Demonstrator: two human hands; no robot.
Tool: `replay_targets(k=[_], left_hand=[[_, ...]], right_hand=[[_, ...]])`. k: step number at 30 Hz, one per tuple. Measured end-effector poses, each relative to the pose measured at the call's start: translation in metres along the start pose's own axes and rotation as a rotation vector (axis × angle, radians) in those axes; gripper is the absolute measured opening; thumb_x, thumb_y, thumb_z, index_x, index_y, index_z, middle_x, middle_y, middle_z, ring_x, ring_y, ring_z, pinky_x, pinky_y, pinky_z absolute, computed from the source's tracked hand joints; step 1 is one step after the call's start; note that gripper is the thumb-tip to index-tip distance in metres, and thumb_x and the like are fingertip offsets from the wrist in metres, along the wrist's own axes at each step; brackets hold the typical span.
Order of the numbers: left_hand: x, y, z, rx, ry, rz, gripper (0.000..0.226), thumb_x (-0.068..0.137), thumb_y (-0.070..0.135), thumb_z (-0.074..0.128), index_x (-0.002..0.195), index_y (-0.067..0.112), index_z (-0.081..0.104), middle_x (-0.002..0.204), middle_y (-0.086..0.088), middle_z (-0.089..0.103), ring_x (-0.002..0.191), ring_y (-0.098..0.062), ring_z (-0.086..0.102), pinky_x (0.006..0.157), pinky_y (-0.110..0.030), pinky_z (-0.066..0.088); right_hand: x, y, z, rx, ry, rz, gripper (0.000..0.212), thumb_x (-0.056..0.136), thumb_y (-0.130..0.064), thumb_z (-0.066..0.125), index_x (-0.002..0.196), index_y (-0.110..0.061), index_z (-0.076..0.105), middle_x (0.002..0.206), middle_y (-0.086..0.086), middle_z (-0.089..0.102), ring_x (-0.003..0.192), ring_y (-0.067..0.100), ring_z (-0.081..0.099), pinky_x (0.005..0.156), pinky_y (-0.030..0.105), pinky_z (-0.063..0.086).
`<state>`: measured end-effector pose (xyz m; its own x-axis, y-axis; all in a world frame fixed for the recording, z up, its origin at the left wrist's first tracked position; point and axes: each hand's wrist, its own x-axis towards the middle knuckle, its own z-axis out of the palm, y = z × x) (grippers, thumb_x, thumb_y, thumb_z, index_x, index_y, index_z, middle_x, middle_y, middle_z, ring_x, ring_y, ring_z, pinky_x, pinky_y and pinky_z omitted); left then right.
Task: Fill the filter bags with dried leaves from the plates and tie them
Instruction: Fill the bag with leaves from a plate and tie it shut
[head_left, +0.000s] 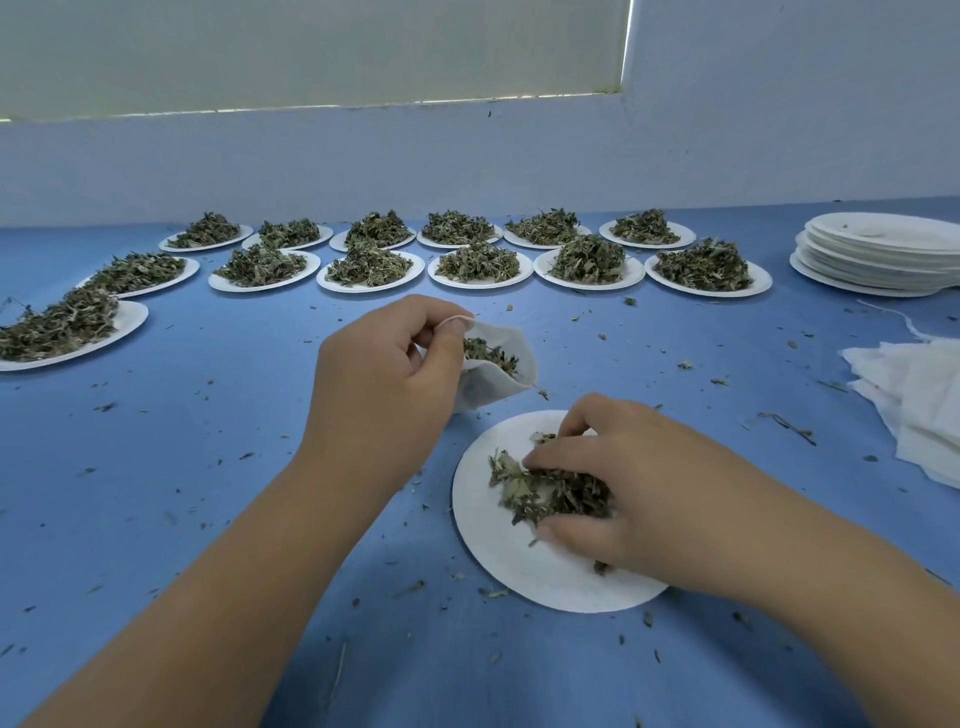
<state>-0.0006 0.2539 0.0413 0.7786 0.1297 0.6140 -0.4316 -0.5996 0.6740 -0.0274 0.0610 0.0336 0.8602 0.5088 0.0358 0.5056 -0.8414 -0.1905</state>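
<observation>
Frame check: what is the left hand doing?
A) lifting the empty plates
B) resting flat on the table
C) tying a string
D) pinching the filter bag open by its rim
D: the left hand pinches the rim of the filter bag, mouth open with leaves inside; the right hand grips dried leaves on the near plate.

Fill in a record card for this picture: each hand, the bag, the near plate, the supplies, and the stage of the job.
left hand: pinches the rim of the filter bag, holding its mouth open
filter bag: partly filled, untied
right hand: grips dried leaves on the near plate
heaped plates: in rows at the back of the table
empty plates: stacked, far right
spare bags: piled at the right edge
stage: filling; tying not yet done
</observation>
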Motion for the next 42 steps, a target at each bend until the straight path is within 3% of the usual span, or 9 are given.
replay_targets(k=[3, 6, 9, 13, 16, 23, 28, 31, 42], left_hand=[[0.0, 0.0, 0.0, 0.023, 0.001, 0.012, 0.017, 0.094, 0.019, 0.058, 0.088, 0.032, 0.067, 0.069, 0.013, 0.061, 0.067, -0.007, 0.053, 0.054, -0.009, 0.038], [0.0, 0.0, 0.001, 0.04, 0.001, 0.017, 0.015, 0.094, 0.019, 0.058, 0.089, 0.029, 0.069, 0.068, 0.015, 0.06, 0.065, -0.002, 0.052, 0.055, -0.008, 0.037], [0.0, 0.0, 0.002, 0.051, -0.005, 0.019, 0.015, 0.094, 0.019, 0.058, 0.09, 0.027, 0.07, 0.068, 0.017, 0.06, 0.065, 0.001, 0.052, 0.057, -0.007, 0.037], [-0.001, 0.0, 0.003, 0.063, -0.011, 0.022, 0.014, 0.093, 0.02, 0.058, 0.091, 0.026, 0.071, 0.067, 0.019, 0.058, 0.064, 0.005, 0.052, 0.057, -0.005, 0.035], [-0.001, -0.001, 0.003, 0.086, -0.013, 0.031, 0.014, 0.093, 0.02, 0.059, 0.093, 0.024, 0.072, 0.066, 0.02, 0.056, 0.064, 0.005, 0.051, 0.057, -0.005, 0.034], [-0.001, -0.002, 0.002, 0.101, -0.024, 0.041, 0.014, 0.093, 0.022, 0.059, 0.093, 0.026, 0.072, 0.066, 0.02, 0.056, 0.065, 0.004, 0.051, 0.057, -0.005, 0.034], [-0.001, -0.002, 0.002, 0.106, -0.027, 0.046, 0.014, 0.093, 0.022, 0.058, 0.093, 0.026, 0.072, 0.07, 0.02, 0.059, 0.067, 0.004, 0.052, 0.059, -0.006, 0.037], [-0.002, -0.001, 0.003, 0.099, -0.035, 0.046, 0.015, 0.093, 0.021, 0.058, 0.094, 0.024, 0.073, 0.068, 0.021, 0.058, 0.067, 0.006, 0.052, 0.059, -0.005, 0.037], [-0.001, -0.002, 0.003, 0.159, -0.049, 0.099, 0.014, 0.093, 0.02, 0.059, 0.094, 0.022, 0.072, 0.071, 0.025, 0.055, 0.069, 0.012, 0.051, 0.061, -0.002, 0.035]], right_hand=[[0.0, -0.001, 0.001, 0.011, 0.022, -0.014, 0.054, 0.078, -0.071, 0.042, 0.128, -0.051, 0.044, 0.118, -0.023, 0.035, 0.103, 0.001, 0.038, 0.079, 0.025, 0.042], [0.001, -0.004, 0.005, -0.019, 0.012, -0.028, 0.057, 0.079, -0.074, 0.04, 0.131, -0.052, 0.041, 0.119, -0.022, 0.034, 0.109, 0.003, 0.038, 0.077, 0.027, 0.039], [0.003, -0.004, 0.006, -0.038, 0.008, -0.036, 0.043, 0.087, -0.061, 0.044, 0.127, -0.048, 0.05, 0.119, -0.019, 0.038, 0.109, 0.007, 0.042, 0.078, 0.027, 0.042], [0.001, 0.0, 0.003, 0.022, 0.004, -0.045, 0.029, 0.091, -0.046, 0.049, 0.118, -0.048, 0.057, 0.116, -0.023, 0.038, 0.094, 0.001, 0.043, 0.075, 0.023, 0.042], [-0.001, 0.005, -0.003, 0.101, 0.012, -0.019, 0.039, 0.083, -0.056, 0.057, 0.121, -0.054, 0.049, 0.114, -0.029, 0.031, 0.09, -0.005, 0.042, 0.07, 0.011, 0.035], [-0.007, 0.02, -0.018, 0.211, -0.094, -0.008, 0.065, 0.068, -0.074, 0.06, 0.128, -0.057, 0.043, 0.117, -0.036, 0.032, 0.108, -0.012, 0.04, 0.081, 0.013, 0.037], [-0.012, 0.026, -0.024, 0.266, -0.197, -0.044, 0.072, 0.065, -0.066, 0.072, 0.129, -0.062, 0.039, 0.123, -0.043, 0.028, 0.105, -0.029, 0.029, 0.081, 0.014, 0.036], [-0.011, 0.024, -0.02, 0.236, -0.188, -0.05, 0.068, 0.069, -0.06, 0.073, 0.129, -0.061, 0.04, 0.12, -0.042, 0.027, 0.103, -0.029, 0.029, 0.077, 0.008, 0.034], [-0.001, 0.019, -0.006, 0.131, -0.073, -0.061, 0.044, 0.083, -0.048, 0.066, 0.125, -0.052, 0.053, 0.11, -0.027, 0.04, 0.088, -0.02, 0.038, 0.067, 0.009, 0.031]])
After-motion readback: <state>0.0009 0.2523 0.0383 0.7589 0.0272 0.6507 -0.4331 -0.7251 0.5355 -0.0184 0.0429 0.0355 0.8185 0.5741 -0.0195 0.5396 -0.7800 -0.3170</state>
